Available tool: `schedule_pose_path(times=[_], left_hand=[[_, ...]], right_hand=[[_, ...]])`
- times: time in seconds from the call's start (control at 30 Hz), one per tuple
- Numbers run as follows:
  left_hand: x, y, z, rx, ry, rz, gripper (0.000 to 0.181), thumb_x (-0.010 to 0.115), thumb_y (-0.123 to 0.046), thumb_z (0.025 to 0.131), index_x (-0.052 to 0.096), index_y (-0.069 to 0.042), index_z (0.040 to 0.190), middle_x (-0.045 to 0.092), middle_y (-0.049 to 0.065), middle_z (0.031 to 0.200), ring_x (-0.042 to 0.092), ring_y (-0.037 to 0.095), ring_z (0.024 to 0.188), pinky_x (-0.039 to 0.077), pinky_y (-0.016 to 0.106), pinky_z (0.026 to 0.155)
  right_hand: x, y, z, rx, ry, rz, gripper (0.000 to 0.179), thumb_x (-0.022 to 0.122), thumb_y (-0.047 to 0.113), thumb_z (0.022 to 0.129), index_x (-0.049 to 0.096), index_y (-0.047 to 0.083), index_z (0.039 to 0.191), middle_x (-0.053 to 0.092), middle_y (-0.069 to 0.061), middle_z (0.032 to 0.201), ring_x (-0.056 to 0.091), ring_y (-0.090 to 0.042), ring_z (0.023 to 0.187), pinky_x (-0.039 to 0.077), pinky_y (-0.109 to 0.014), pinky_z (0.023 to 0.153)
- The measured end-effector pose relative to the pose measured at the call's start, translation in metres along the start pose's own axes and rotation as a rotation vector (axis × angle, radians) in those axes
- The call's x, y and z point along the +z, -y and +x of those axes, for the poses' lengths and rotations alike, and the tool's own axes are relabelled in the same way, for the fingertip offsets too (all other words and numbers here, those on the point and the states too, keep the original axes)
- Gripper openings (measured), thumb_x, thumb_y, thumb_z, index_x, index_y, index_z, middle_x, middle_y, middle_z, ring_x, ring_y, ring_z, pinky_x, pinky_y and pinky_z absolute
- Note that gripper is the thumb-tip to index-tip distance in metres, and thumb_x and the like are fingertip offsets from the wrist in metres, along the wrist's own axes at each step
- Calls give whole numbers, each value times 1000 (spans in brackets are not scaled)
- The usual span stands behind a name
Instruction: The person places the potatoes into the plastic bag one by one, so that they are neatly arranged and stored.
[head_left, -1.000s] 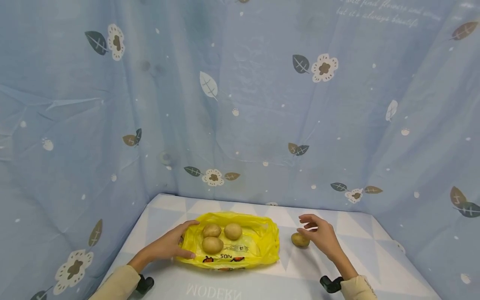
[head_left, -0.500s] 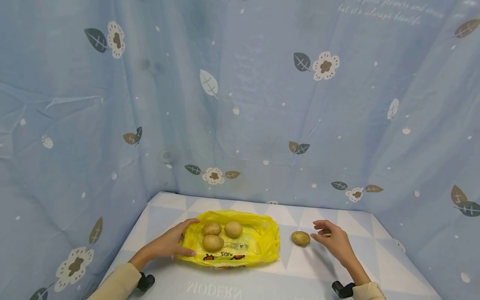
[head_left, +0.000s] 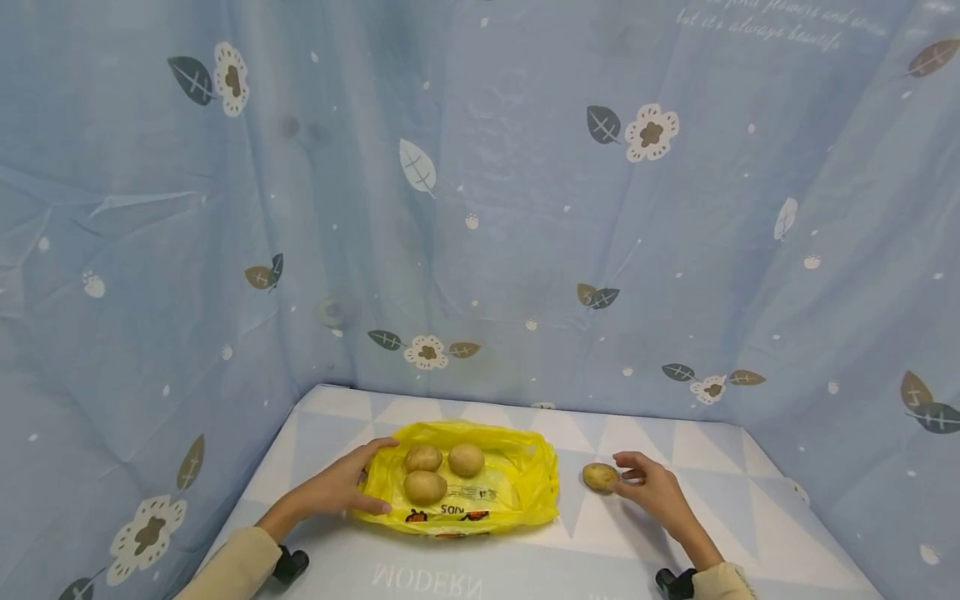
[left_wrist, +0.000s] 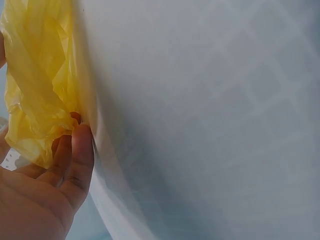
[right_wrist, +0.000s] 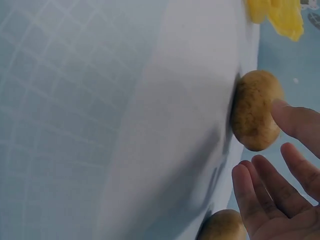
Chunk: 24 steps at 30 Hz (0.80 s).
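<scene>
A yellow plastic bag (head_left: 517,475) lies spread on the table with three potatoes (head_left: 425,488) on it. At its left end, my left hand (head_left: 341,485) grips the bag, thumb in front and the other fingers around the back. In the left wrist view the fingertips (left_wrist: 82,137) are curled at the crumpled bag edge. To the right of the bag rests a single potato (head_left: 600,477). My right hand (head_left: 654,492) hovers beside it, fingers loosely bent and apart, the thumb overlapping it in the right wrist view. Another potato (right_wrist: 224,226) shows below those fingers, hidden by the hand in the head view.
The table (head_left: 750,517) has a pale triangle-patterned cover with printed lettering near the front. A blue curtain (head_left: 517,208) with leaves and flowers closes off the back and sides. Dark camera mounts (head_left: 291,565) sit on both wrists.
My right hand drew back to the right from the single potato, then came left again close beside it. My left hand and the bag have stayed put.
</scene>
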<state>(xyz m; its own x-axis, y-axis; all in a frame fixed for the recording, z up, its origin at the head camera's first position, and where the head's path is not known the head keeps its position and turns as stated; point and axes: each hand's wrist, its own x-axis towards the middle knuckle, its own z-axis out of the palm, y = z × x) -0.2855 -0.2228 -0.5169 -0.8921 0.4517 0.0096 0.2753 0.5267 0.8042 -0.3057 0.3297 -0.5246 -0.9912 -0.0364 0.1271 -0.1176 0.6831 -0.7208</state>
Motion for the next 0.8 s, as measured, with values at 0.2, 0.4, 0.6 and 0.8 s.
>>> schedule_pose_path(times=[0.2,0.4,0.6,0.8], left_hand=[[0,-1,-1,4,-5,5,99,92,-29,79,35,-10,157,34,22,161,35,43,145,34,65,112],[0,-3,-3,9,2,7,99,92,-28,79,35,-9,157,35,22,160,36,44,144,35,65,111],[0,0,-3,12,7,-2,98,91,-28,79,35,-10,157,34,23,160,35,45,144,36,65,110],[1,3,-1,12,2,-2,99,92,-29,79,34,-10,158,34,20,161,32,43,147,31,65,114]], right_hand=[[7,3,2,-4,14,-60,57,91,22,78,68,4,127,72,-15,123,72,-23,96,45,-48,101],[11,7,3,6,45,-90,62,92,27,77,67,6,129,72,-16,122,69,-21,94,48,-41,91],[15,8,5,10,55,-77,60,93,26,76,69,7,128,72,-12,120,67,-18,93,54,-28,75],[15,9,7,30,61,-81,57,93,23,76,71,7,126,72,-8,118,64,-18,93,54,-30,76]])
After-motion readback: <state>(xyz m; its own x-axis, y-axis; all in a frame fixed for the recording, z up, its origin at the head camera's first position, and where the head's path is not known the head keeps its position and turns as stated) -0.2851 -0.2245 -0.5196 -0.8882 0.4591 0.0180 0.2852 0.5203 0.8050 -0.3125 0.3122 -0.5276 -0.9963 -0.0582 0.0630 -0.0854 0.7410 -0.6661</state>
